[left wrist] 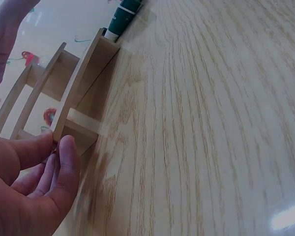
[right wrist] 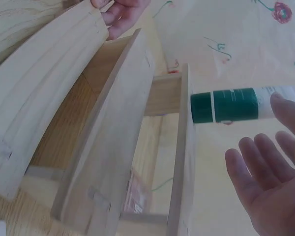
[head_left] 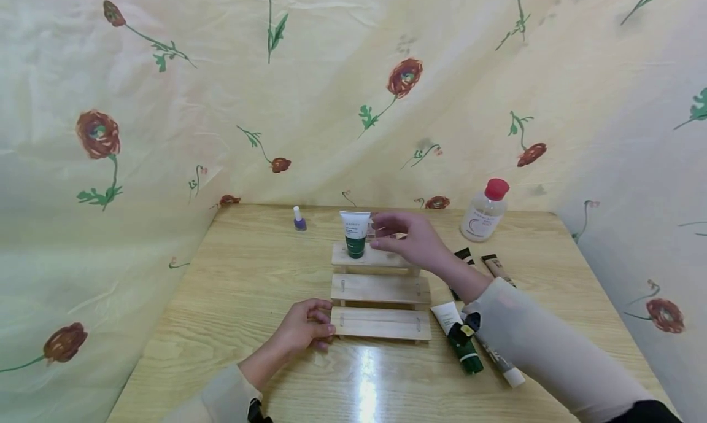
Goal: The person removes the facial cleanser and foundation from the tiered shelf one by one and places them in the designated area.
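A three-step wooden rack [head_left: 381, 288] stands on the table. My left hand [head_left: 304, 326] is at the left end of its lowest step; in the left wrist view, thumb and forefinger [left wrist: 69, 162] pinch that step's corner. A white and green squeeze tube [head_left: 355, 234] stands upright on its cap at the left of the top step. Just to the tube's right is my right hand [head_left: 411, 239], its fingers spread apart. In the right wrist view, the thumb [right wrist: 287, 110] overlaps the tube's white end, while the other fingers are clear of it.
Right of the rack lie another white and green tube [head_left: 461, 343], a grey tube with white cap [head_left: 505, 368] and dark-capped tubes [head_left: 493, 264]. A red-capped clear bottle [head_left: 483, 214] stands at the back right, a purple nail polish bottle [head_left: 299, 220] at the back left. Flowered cloth surrounds the table.
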Available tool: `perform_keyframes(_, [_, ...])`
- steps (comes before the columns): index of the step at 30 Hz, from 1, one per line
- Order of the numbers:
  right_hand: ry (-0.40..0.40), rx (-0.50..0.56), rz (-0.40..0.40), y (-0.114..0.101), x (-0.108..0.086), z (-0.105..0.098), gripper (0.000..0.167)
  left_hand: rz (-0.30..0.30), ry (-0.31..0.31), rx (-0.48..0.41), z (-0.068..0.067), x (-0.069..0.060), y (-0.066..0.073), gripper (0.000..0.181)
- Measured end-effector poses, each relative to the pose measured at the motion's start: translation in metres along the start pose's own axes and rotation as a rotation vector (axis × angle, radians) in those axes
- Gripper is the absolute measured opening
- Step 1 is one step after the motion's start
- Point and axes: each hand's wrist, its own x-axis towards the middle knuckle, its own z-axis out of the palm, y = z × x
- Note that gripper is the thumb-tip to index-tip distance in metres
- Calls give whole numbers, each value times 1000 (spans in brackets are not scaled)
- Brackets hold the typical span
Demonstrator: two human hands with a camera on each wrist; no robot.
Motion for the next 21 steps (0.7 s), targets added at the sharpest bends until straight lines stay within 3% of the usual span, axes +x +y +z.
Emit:
perform_keyframes(8, [19,2,4,-3,10,17,42,-9,4,2,1,0,1,55])
perform_keyframes(21, [64,-13,30,-4,16,27,34,-13,5,2,1,1,0,55])
